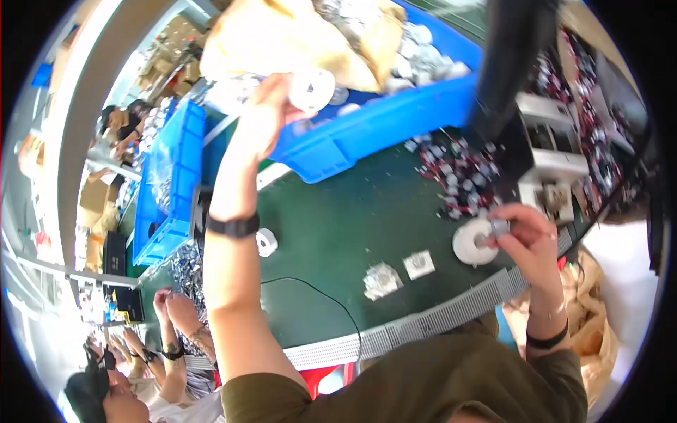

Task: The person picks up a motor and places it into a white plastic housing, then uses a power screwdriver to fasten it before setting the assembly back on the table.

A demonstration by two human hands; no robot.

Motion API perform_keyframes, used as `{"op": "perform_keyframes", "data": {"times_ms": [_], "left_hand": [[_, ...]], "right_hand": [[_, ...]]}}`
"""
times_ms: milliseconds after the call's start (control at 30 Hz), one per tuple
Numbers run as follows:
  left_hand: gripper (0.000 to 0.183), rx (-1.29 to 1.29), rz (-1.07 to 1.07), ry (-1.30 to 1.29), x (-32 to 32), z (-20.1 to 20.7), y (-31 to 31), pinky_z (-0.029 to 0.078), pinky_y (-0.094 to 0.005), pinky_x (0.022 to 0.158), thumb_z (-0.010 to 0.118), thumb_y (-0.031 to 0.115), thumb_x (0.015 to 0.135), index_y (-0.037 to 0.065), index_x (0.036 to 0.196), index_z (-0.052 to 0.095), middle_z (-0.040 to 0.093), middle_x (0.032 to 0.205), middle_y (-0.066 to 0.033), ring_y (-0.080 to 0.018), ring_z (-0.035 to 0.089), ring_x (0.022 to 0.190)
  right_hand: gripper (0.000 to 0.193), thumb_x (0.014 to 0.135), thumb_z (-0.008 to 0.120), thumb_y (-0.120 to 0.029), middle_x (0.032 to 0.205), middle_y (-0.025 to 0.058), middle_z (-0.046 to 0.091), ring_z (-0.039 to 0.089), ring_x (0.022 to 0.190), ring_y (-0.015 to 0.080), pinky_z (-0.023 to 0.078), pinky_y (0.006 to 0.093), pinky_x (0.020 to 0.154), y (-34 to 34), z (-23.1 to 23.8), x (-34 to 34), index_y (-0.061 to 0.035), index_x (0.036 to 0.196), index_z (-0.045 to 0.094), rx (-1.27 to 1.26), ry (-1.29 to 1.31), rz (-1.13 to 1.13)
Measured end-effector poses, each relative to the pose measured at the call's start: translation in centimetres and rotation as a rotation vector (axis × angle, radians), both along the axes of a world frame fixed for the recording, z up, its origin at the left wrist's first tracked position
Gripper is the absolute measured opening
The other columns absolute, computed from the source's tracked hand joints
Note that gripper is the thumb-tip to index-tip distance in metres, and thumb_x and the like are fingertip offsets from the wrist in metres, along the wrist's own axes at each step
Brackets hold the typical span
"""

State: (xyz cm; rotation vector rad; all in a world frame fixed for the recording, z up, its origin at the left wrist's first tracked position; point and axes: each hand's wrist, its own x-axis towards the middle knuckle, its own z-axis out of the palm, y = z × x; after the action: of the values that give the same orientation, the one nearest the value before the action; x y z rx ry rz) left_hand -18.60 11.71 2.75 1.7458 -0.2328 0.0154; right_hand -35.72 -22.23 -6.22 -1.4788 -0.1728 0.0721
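Mostly open bench [352,218] between left grip [266,116] — by bin edge [384,120] — and right grip [534,243].

1. Plain white on my disc [312,89], top centre of the frame!
2. Vivid blue right behind it: that's the bin [402,115], with tan paper [289,42] above.
3. Over at the right, grey on my small part [500,227], plain white on the round piece [467,243].
4. Above that, the connector pile [465,169], speckled white, red and black.
5. Mid-frame, dark green tabletop [338,225]; its edging [437,310] is striped grey and white.
6. Lower centre, my shirt [437,374], olive!
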Motion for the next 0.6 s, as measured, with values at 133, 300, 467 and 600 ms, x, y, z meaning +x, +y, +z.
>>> {"op": "perform_keyframes", "data": {"times_ms": [133,300,467,600], "left_hand": [[0.045,-0.69,-0.399,0.408,-9.1,-4.0,-4.8,0.058,-0.0373,0.066,0.04,0.033,0.096,-0.005,0.121,0.044,0.057,0.112,-0.025,-0.0381,0.063,0.09],[0.045,-1.042,-0.488,0.71,-13.4,-10.0,-11.4,0.058,-0.0382,0.067,0.038,0.039,0.096,0.011,0.131,0.036,0.047,0.126,-0.0238,-0.0372,0.062,0.094],[0.048,-0.554,-0.472,0.378,-14.8,-9.8,-14.7,0.044,-0.0472,0.095,0.035,0.035,0.098,0.006,0.136,0.03,0.05,0.124,-0.0197,-0.032,0.052,0.114],[0.044,-0.632,-0.532,0.472,-14.1,-9.1,-14.8,0.057,-0.0316,0.067,0.034,0.031,0.099,0.003,0.133,0.034,0.06,0.108,-0.0178,-0.0283,0.065,0.087]], "right_hand": [[0.029,0.078,0.063,-0.001,0.102,0.012,0.059,0.06,0.09,0.0172,0.054,0.0308,0.075,-0.7,-0.3,-0.5,0.0028,0.105,0.054,0.034,-0.139,-0.09],[0.028,0.079,0.063,0.004,0.103,0.0086,0.06,0.062,0.089,0.015,0.051,0.026,0.078,-0.7,0.9,-0.4,0.003,0.105,0.055,0.027,-0.053,-0.034],[0.028,0.08,0.063,0.003,0.103,0.0069,0.06,0.061,0.088,0.0114,0.05,0.0233,0.076,-1.5,0.6,-1.4,0.0038,0.106,0.055,0.024,-0.083,-0.112],[0.027,0.08,0.064,0.003,0.101,0.0061,0.059,0.06,0.088,0.0103,0.05,0.0232,0.076,-1.7,0.1,-1.5,0.0037,0.105,0.055,0.037,-0.067,-0.063]]}}
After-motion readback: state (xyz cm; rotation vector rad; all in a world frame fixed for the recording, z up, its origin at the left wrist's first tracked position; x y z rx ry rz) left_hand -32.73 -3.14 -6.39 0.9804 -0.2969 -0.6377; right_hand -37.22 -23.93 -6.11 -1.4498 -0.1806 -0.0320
